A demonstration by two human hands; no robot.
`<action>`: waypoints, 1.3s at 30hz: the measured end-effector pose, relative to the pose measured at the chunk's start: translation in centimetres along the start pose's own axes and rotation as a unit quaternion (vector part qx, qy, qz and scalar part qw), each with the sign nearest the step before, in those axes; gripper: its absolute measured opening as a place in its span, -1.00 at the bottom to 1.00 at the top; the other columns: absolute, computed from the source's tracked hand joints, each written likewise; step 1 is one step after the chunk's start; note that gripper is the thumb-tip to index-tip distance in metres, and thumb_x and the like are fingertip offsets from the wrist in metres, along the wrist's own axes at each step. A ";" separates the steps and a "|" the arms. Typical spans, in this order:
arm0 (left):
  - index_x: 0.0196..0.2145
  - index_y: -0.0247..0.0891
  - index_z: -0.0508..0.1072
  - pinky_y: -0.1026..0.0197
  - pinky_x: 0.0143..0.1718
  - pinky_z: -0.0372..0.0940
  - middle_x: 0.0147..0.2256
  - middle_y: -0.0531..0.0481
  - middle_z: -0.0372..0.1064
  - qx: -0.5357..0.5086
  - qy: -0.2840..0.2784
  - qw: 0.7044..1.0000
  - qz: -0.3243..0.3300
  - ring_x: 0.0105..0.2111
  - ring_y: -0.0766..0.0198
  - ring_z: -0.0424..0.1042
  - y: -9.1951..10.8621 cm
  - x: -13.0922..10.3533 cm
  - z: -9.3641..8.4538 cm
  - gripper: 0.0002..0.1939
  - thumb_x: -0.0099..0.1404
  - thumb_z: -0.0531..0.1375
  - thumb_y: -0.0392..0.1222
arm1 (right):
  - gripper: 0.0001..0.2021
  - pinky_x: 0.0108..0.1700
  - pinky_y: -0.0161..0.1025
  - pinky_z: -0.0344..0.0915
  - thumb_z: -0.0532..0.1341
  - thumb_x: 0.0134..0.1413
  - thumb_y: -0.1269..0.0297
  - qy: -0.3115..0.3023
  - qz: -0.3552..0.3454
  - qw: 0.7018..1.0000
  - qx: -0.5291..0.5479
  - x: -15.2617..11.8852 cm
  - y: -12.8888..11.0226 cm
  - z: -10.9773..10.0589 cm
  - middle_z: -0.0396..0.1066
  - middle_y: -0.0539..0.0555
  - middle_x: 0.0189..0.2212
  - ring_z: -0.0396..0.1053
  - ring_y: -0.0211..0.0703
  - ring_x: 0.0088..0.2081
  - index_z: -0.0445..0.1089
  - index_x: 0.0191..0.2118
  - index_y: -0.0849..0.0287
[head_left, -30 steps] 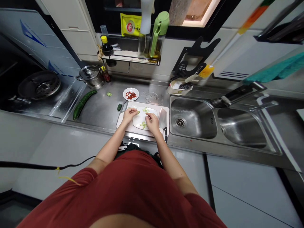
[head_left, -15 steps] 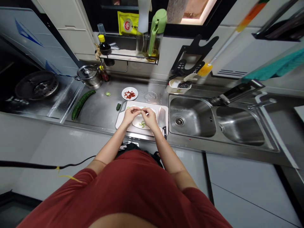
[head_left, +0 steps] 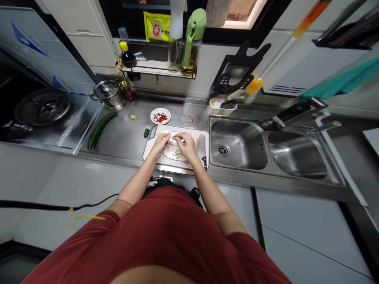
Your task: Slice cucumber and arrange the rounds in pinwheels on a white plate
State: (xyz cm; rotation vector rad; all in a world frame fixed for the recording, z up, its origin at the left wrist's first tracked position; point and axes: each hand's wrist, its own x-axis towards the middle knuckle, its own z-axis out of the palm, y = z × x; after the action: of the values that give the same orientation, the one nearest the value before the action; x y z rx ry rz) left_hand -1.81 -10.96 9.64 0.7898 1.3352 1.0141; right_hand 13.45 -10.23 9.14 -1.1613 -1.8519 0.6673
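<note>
My right hand (head_left: 185,145) pinches a small cucumber slice (head_left: 174,138) over the white plate (head_left: 169,155). Just left of it, my left hand (head_left: 161,144) has its fingers curled; whether a small piece is between them is too small to tell. Several green cucumber pieces (head_left: 177,154) lie in a fan shape on the plate. The plate rests on a pale cutting board (head_left: 148,153). A knife (head_left: 201,145) lies on the board's right side. Beside the board's left edge is a cucumber end (head_left: 146,132).
A whole cucumber (head_left: 100,129) lies at the left. Behind the board stand a plate of red pieces (head_left: 160,116) and a clear dish (head_left: 187,119). A steel pot (head_left: 109,94) is at the back left. The double sink (head_left: 238,144) is on the right.
My hands, earlier touching at the fingertips, are now apart. The cucumber slice now shows in my right fingers. The whole view has shifted slightly.
</note>
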 end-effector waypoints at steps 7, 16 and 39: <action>-0.09 -0.21 0.33 0.44 -0.66 -0.15 -0.51 0.07 0.39 -0.039 -0.032 0.998 -0.041 -0.64 0.51 0.24 0.3 -0.1 -0.1 -0.50 0.08 0.26 0.11 | -0.78 -0.01 -0.16 0.16 0.06 0.27 0.22 -0.001 -0.034 0.999 -0.017 -0.2 0.1 -0.1 0.39 0.07 -0.25 0.28 -0.12 -0.13 0.45 -0.18 0.10; -0.07 -0.19 0.37 0.46 -0.64 -0.09 -0.41 0.04 0.44 -0.043 -0.024 0.999 -0.021 -0.56 0.51 0.28 0.3 0.3 -0.5 -0.47 -0.01 0.33 -0.06 | -0.79 -0.04 -0.14 0.17 0.08 0.26 0.21 -0.011 -0.048 0.998 -0.033 -0.4 0.1 -0.2 0.36 0.07 -0.26 0.26 -0.08 -0.14 0.47 -0.18 0.06; -0.12 -0.35 0.42 0.32 -0.34 0.21 -0.49 0.07 0.39 0.089 -0.102 0.980 0.146 -0.47 0.41 0.34 -2.1 6.1 -3.2 -0.57 0.00 0.29 -0.24 | -0.84 -0.20 -0.31 0.16 0.10 0.12 0.32 -0.117 0.050 0.991 -0.048 1.0 3.5 2.3 0.41 0.02 -0.36 0.30 -0.20 -0.30 0.43 -0.30 0.15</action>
State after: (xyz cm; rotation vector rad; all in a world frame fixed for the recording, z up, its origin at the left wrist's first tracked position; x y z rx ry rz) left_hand -4.98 -6.51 5.02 1.2197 1.1637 1.0188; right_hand 12.85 -7.79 5.58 -1.2900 -2.0510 0.8064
